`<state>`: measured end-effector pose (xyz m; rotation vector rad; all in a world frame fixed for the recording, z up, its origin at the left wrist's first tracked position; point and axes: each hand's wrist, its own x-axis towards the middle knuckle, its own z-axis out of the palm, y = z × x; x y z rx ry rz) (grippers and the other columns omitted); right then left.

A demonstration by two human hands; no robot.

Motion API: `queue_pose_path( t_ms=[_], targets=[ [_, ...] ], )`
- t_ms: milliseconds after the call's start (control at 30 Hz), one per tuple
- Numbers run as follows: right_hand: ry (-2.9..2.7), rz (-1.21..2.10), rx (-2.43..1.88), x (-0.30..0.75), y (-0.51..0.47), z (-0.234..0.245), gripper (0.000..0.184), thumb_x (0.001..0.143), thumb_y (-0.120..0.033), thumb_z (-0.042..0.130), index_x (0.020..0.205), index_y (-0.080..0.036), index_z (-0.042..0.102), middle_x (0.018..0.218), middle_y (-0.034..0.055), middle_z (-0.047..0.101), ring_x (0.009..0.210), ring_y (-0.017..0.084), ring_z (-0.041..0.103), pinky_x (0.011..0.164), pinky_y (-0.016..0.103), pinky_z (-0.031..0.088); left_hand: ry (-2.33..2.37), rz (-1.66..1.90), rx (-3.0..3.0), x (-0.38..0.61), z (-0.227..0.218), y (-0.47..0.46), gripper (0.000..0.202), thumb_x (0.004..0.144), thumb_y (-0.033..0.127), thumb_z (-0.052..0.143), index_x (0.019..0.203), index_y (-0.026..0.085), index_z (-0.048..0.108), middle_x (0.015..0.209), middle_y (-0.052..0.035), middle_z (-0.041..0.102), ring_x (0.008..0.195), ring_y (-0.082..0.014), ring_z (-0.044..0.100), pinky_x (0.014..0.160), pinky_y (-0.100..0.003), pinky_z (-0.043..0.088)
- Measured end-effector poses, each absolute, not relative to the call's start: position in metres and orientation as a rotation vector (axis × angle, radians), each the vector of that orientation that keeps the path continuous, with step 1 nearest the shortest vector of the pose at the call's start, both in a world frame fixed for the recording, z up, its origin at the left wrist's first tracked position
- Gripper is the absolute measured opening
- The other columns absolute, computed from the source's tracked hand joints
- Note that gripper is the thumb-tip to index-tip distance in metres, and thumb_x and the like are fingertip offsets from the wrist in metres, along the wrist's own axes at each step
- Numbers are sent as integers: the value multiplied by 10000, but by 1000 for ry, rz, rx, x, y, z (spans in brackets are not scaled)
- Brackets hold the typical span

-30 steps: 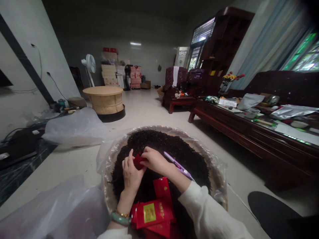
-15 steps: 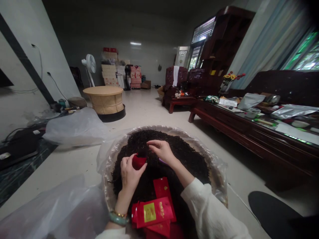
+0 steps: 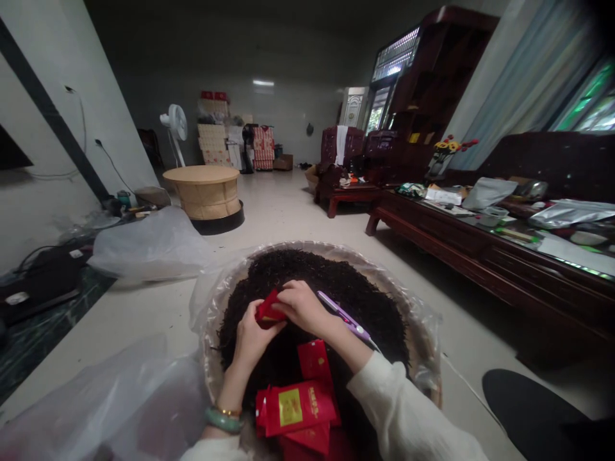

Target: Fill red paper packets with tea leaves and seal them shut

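My left hand (image 3: 253,339) grips a small red packet (image 3: 267,310) above a heap of dark, loose dried leaves (image 3: 375,304), which look like tea. At the packet's upper edge are the fingertips of my right hand (image 3: 303,308), closed together on it; the exact hold is partly hidden. Just right of that hand, a slim purple-and-white clamp-like tool (image 3: 344,316) lies on the leaves, partly behind my forearm. Several flat red packets (image 3: 312,400) with gold print are piled nearer to me. The leaves fill a round basket (image 3: 423,346) lined with clear plastic.
Clear plastic bags (image 3: 148,246) lie on the floor to the left. A round wooden-topped stand (image 3: 202,186) and a white fan (image 3: 177,121) are farther back. Along the right runs a dark wooden table (image 3: 446,237) with bags and bowls. A black round object (image 3: 528,403) sits at lower right.
My right hand has moved from over the leaves to the packet's opening. The packet now tilts up between both hands, and more of the purple tool shows.
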<state>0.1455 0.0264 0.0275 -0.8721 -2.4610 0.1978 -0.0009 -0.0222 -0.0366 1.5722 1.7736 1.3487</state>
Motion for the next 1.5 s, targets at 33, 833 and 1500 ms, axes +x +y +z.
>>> queue_pose_path(
  t_ms=[33, 833, 1500],
  targets=[
    [-2416, 256, -878, 149, 29, 29, 191, 868, -222, 591, 687, -167, 619, 744, 32, 640, 822, 160, 532, 746, 281, 359, 1666, 1286, 1548, -3, -36, -23, 453, 576, 355, 745, 972, 191, 596, 856, -27, 674, 792, -221, 628, 741, -339, 495],
    [-2326, 598, -975, 177, 14, 47, 168, 793, -246, 651, 653, -156, 625, 677, 5, 596, 705, 132, 514, 658, 236, 369, 998, 1133, 1020, 12, -26, -38, 514, 601, 381, 786, 1020, 120, 644, 899, -75, 735, 808, -224, 681, 699, -287, 516],
    [-2266, 1691, -640, 192, 20, 34, 411, 617, -503, 748, 776, -127, 696, 674, 8, 664, 602, 117, 587, 586, 216, 463, 880, 960, 862, 19, -14, -56, 728, 486, 532, 818, 1044, 148, 552, 723, -31, 679, 502, -145, 616, 488, -269, 520]
  ],
)
